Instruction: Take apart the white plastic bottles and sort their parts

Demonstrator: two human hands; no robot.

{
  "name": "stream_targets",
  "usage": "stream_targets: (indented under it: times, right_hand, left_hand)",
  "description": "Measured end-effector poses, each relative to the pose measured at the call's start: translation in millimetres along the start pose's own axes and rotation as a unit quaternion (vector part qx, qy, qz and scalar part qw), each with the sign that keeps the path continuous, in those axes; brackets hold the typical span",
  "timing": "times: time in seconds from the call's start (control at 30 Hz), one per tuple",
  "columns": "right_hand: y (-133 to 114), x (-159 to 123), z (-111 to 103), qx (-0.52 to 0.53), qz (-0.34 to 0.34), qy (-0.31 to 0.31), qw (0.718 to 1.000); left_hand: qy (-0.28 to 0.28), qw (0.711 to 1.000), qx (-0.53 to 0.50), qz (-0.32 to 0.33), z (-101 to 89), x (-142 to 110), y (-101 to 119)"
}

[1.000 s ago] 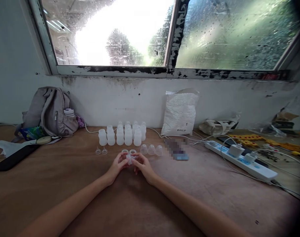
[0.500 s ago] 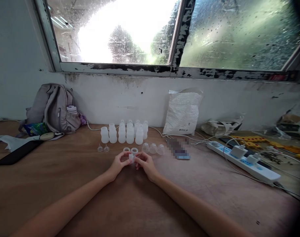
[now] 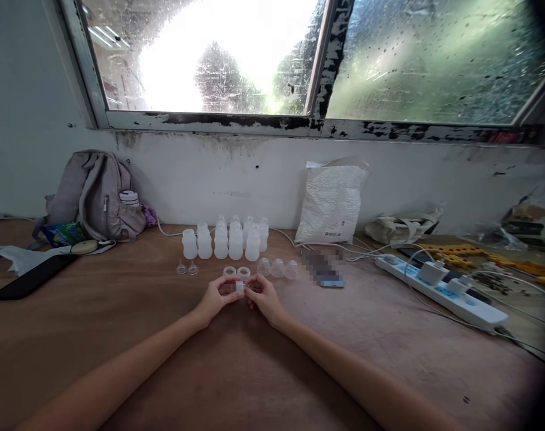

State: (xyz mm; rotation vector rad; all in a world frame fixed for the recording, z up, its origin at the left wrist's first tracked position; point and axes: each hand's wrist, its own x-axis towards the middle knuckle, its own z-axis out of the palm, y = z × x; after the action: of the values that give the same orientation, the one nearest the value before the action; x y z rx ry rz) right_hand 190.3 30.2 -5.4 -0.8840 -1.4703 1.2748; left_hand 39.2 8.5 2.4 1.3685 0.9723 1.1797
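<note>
Between my two hands, low over the table, is a white ribbed bottle collar ring (image 3: 240, 287). My left hand (image 3: 216, 298) is closed on it from the left, thumb and fingers pinching its side. My right hand (image 3: 265, 298) is closed at the ring's right side, its fingertips on a small translucent part that looks like a bottle nipple, mostly hidden by the fingers. Just beyond lie two more white collar rings (image 3: 243, 272). Three clear dome caps (image 3: 277, 268) sit to their right, and two clear nipples (image 3: 193, 268) stand to the left.
Several frosted baby bottles (image 3: 221, 244) stand grouped behind the rings; some at the back have clear tops. A phone (image 3: 330, 282), partly blurred, lies right of the caps. Farther right are a power strip (image 3: 451, 298) and cables. A backpack (image 3: 95, 197) and a black flat object (image 3: 34, 278) are at left.
The collar ring has turned slightly in my fingers and its ribbed side now shows more clearly. My right fingertips have shifted a little to its right edge.
</note>
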Motion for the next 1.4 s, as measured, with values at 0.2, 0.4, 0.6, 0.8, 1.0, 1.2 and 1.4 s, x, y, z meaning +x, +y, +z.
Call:
stream_targets:
  times: [0.2, 0.4, 0.6, 0.8, 1.0, 1.2, 1.4]
  right_hand:
    - [3.7, 0.2, -0.8, -0.011, 0.006, 0.004, 1.000]
    - [1.7, 1.2, -1.5, 0.021, 0.040, 0.013, 0.999]
    - [-5.2, -0.4, -5.4, 0.088, 0.075, -0.016, 0.993]
    - [-4.8, 0.2, -11.8, 0.091, 0.069, -0.061, 0.992]
    - [-2.5, 1.8, -12.6, 0.040, 0.050, -0.074, 0.995]
    - [-1.8, 1.8, -11.1, 0.005, 0.034, -0.059, 0.998]
    - [2.1, 3.0, -9.5, -0.008, 0.033, -0.036, 0.999]
  left_hand:
    - [0.002, 1.000, 0.027, 0.000, 0.2, -0.5, -0.1]
    - [0.015, 0.998, 0.054, -0.004, 1.0, -0.1, -0.5]
    - [0.059, 0.997, 0.044, 0.015, -0.2, 0.8, -1.6]
    - [0.062, 0.998, 0.026, -0.003, -1.7, 0.6, -2.1]
    - [0.051, 0.999, 0.007, -0.011, -1.9, 1.8, -3.9]
    - [0.042, 0.998, -0.025, -0.032, -1.1, 1.0, 1.2]
    - [0.040, 0.996, -0.045, -0.066, -0.8, 2.2, 2.7]
